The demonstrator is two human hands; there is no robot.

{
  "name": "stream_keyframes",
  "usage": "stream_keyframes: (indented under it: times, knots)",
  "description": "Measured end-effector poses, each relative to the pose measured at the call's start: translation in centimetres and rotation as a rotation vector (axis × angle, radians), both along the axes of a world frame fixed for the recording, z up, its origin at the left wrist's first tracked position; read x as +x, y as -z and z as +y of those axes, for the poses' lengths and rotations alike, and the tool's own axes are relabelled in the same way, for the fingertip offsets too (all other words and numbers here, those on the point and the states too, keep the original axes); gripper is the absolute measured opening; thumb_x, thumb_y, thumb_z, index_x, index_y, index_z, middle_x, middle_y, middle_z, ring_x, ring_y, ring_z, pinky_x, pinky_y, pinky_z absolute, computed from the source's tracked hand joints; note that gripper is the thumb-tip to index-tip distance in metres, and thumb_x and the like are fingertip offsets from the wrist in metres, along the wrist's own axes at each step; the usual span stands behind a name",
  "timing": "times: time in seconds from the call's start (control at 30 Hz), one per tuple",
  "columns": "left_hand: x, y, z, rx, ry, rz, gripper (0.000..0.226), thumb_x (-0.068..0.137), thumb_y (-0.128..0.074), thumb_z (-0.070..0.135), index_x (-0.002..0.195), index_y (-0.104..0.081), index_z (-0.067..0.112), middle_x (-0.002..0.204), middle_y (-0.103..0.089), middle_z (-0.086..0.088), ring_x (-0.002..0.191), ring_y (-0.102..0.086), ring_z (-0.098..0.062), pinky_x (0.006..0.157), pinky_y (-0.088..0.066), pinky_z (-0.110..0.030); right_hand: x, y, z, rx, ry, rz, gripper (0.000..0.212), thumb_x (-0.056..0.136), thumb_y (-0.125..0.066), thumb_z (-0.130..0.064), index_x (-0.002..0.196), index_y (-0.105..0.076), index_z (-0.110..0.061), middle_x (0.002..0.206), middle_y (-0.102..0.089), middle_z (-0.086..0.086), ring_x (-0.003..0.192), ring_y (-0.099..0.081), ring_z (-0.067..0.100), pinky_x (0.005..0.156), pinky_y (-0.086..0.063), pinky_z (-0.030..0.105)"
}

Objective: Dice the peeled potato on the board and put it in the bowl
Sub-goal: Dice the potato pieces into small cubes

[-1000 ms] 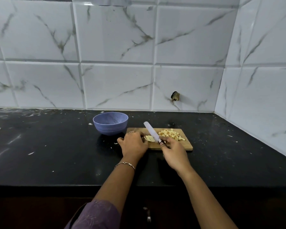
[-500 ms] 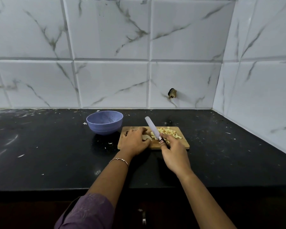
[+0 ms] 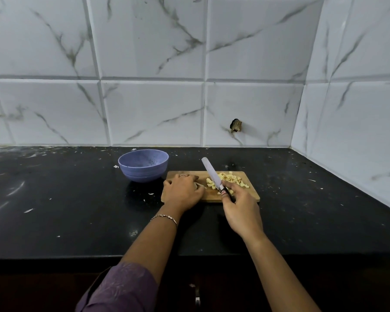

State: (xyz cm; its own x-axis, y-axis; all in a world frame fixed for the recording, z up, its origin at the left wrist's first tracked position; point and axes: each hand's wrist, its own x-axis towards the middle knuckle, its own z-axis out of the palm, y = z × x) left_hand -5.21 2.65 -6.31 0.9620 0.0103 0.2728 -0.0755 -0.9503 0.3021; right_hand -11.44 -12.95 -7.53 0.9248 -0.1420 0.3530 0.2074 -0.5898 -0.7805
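A small wooden cutting board [image 3: 251,195] lies on the black counter. A heap of pale diced potato [image 3: 231,179] sits on its right half. My left hand [image 3: 182,191] covers the board's left part, fingers curled over a remaining potato piece [image 3: 199,185] that barely shows. My right hand [image 3: 240,208] grips a knife [image 3: 209,173] by its dark handle; the white blade points up and away, tilted left, over the dice. A purple bowl [image 3: 143,165] stands just left of the board and looks to hold nothing.
The black counter [image 3: 65,199] is flecked with small white scraps. A marble-tiled wall runs along the back and turns a corner on the right. A cabinet handle [image 3: 197,299] shows below the counter's front edge.
My left hand has shifted slightly left on the board, drawing the uncut piece away from the dice. The knife stays raised at much the same tilt. The camera has tilted a little.
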Motion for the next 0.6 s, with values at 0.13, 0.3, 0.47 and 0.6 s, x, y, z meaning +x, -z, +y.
stream_keyframes:
  times: [0.13, 0.3, 0.47, 0.6]
  knots:
    - [0.5, -0.6, 0.0, 0.002, -0.012, 0.006, 0.034, 0.090, -0.051, 0.048, 0.116, -0.069, 0.038, 0.133, -0.057, 0.005, 0.128, -0.044, -0.020, 0.104, -0.028, -0.045, 0.1, 0.0, 0.0, 0.013, 0.006, 0.002, 0.034, 0.100, -0.053, -0.031, 0.133, -0.058, -0.036, 0.097, -0.063, -0.009, 0.072, -0.056, 0.010, 0.055, -0.036, 0.022]
    - [1.8, -1.6, 0.3, 0.097, 0.001, -0.016, 0.023, 0.091, -0.058, 0.044, 0.105, -0.072, 0.034, 0.114, -0.066, 0.008, 0.113, -0.055, -0.017, 0.101, -0.026, -0.046, 0.3, -0.1, 0.0, 0.026, 0.014, 0.004, 0.032, 0.100, -0.053, -0.031, 0.132, -0.059, -0.035, 0.099, -0.063, -0.010, 0.076, -0.058, 0.010, 0.055, -0.036, 0.020]
    - [2.8, -2.0, 0.0, 0.256, 0.089, -0.054, 0.015, 0.095, -0.058, 0.030, 0.106, -0.068, 0.034, 0.115, -0.065, 0.004, 0.115, -0.055, -0.019, 0.101, -0.026, -0.047, 0.6, 0.1, 0.0, 0.032, 0.028, 0.006, 0.033, 0.100, -0.054, -0.032, 0.132, -0.059, -0.037, 0.100, -0.063, -0.011, 0.074, -0.059, 0.010, 0.056, -0.038, 0.021]
    - [3.3, -2.1, -0.6, 0.374, 0.155, -0.037, 0.023, 0.096, -0.055, 0.023, 0.115, -0.065, 0.030, 0.120, -0.060, 0.000, 0.122, -0.048, -0.022, 0.109, -0.020, -0.051, 0.4, -0.1, -0.1, 0.034, 0.030, 0.017, 0.032, 0.100, -0.053, -0.032, 0.131, -0.058, -0.038, 0.088, -0.059, -0.014, 0.067, -0.057, 0.006, 0.051, -0.035, 0.019]
